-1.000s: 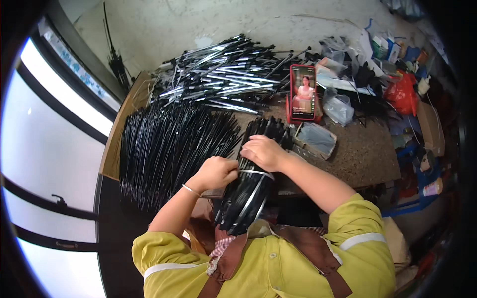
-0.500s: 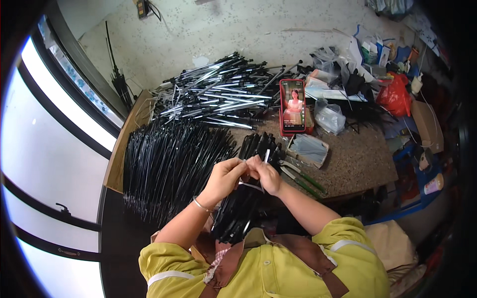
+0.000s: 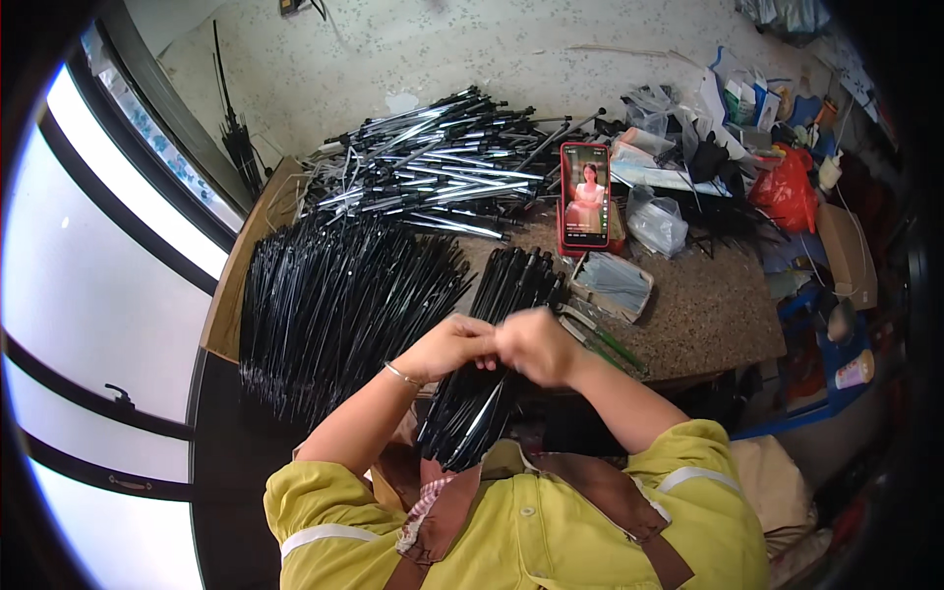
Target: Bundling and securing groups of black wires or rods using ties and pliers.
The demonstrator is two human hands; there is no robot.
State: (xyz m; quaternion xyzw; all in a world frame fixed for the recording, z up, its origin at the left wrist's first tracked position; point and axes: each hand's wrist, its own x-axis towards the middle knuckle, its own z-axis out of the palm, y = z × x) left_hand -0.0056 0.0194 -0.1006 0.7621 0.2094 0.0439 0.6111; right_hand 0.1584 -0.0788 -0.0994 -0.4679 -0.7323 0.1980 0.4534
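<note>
Over a bundle of black rod-like pieces at the table's front edge, my two hands meet. My left hand is closed, thumb and fingers pinched together. Against its fingertips, my right hand is curled into a fist, slightly smeared by motion. Whatever lies between the fingers is too small or hidden to make out. The black bundle runs under both hands, from the tabletop down to my lap. Beside my right hand lie green-handled pliers, partly covered.
Thin black ribs are heaped on the left. Silver and black shafts are piled behind. A red-cased phone stands beyond a tray of thin grey strips. Plastic bags and a red bag crowd the right.
My right hand has turned and closed into a fist, hiding its fingertips. The light strip and silver piece seen near the hands before no longer show there. The view has shifted slightly.
</note>
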